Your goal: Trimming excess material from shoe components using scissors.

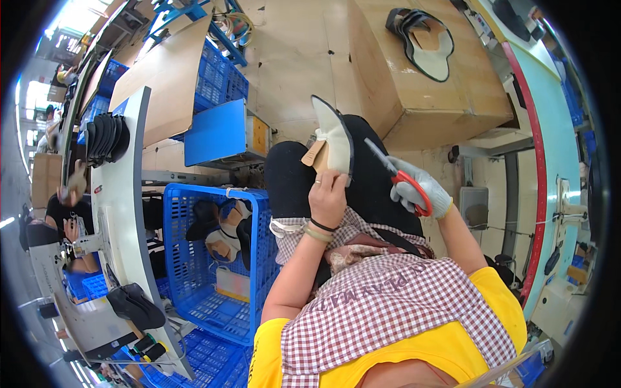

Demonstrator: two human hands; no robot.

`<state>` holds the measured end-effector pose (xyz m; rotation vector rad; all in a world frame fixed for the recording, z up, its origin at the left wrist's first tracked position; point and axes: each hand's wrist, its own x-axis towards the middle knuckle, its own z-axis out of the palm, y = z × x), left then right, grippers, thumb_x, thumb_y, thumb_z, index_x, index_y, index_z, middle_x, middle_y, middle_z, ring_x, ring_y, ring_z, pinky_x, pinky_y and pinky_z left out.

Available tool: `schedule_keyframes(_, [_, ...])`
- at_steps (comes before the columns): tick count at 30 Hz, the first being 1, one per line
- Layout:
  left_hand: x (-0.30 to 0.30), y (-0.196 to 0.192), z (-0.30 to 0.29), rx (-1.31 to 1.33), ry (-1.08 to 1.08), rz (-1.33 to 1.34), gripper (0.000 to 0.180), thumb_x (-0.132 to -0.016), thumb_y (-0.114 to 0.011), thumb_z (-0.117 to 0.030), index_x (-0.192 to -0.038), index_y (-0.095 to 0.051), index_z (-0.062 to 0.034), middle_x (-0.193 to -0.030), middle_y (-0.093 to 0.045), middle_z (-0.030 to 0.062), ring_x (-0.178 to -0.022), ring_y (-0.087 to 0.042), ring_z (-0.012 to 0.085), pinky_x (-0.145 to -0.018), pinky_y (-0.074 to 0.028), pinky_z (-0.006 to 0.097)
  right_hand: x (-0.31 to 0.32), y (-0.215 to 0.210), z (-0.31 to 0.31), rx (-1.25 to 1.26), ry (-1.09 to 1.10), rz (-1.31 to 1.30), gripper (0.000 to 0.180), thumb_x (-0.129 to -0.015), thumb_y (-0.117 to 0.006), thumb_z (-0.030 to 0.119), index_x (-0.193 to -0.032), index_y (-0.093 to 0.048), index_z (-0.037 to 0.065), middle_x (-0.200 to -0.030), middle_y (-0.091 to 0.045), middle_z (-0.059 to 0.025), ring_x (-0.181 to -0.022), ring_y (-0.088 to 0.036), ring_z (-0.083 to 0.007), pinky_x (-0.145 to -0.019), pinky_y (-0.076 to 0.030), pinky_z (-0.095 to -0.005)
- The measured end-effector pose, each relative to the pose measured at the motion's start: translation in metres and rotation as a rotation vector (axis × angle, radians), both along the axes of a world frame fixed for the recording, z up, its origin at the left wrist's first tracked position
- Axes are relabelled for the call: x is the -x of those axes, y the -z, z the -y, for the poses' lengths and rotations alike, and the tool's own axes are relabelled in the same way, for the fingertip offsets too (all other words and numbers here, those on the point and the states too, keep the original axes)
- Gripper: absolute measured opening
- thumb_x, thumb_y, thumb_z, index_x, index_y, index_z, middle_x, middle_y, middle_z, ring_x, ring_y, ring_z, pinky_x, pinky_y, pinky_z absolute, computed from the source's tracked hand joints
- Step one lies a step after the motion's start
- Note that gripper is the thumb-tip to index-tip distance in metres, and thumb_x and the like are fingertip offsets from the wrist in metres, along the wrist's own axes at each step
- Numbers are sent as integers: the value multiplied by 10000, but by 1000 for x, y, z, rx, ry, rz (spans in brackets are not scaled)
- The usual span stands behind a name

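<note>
Over my lap, a shoe upper [339, 143] shows its cream lining, a black edge and a tan piece at its side. My left hand [328, 199] pinches its lower end, fingers closed. In a pale work glove, my right hand [417, 191] grips a pair of scissors [402, 176] by the red handles. The blades point up and left, a short way to the right of the shoe upper and apart from it. Whether the blades are fully closed is hard to make out.
Ahead on the right, a cardboard box [446, 97] carries a few stacked shoe uppers [435, 55]. At my left stands a blue plastic crate [259, 258] with more uppers inside. A white worktable [123, 194] with dark uppers and a sewing machine [84, 323] lies beyond it.
</note>
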<state>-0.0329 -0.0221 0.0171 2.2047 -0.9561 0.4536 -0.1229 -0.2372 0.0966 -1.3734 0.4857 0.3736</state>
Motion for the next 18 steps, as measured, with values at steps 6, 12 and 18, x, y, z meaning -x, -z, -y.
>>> schedule_keyframes(6, [0, 3, -5, 183, -12, -43, 141, -744, -645, 29, -870, -647, -35, -861, -581, 91, -729, -588, 267, -636, -490, 344, 21, 37, 14, -546, -295, -43, 613, -923, -558, 309, -1446, -317, 97, -780, -641, -87, -665, -660, -130, -470, -508, -194])
schedule_keyframes(12, [2, 1, -6, 208, 13, -60, 162, -735, -642, 57, -879, -642, -17, -856, -576, 99, -731, -587, 267, -619, -492, 341, 5, 45, 19, -503, -384, -126, 589, -924, -560, 295, -1435, -342, 101, -801, -630, -76, -638, -645, -117, -464, -502, -191])
schedule_keyframes(18, [2, 4, -11, 216, -2, -85, 141, -748, -651, 63, -867, -624, -7, -834, -559, 114, -736, -578, 271, -614, -483, 337, -18, 38, 17, -341, -486, -91, 565, -907, -583, 317, -1400, -412, 99, -727, -615, -36, -505, -559, -77, -434, -451, -185])
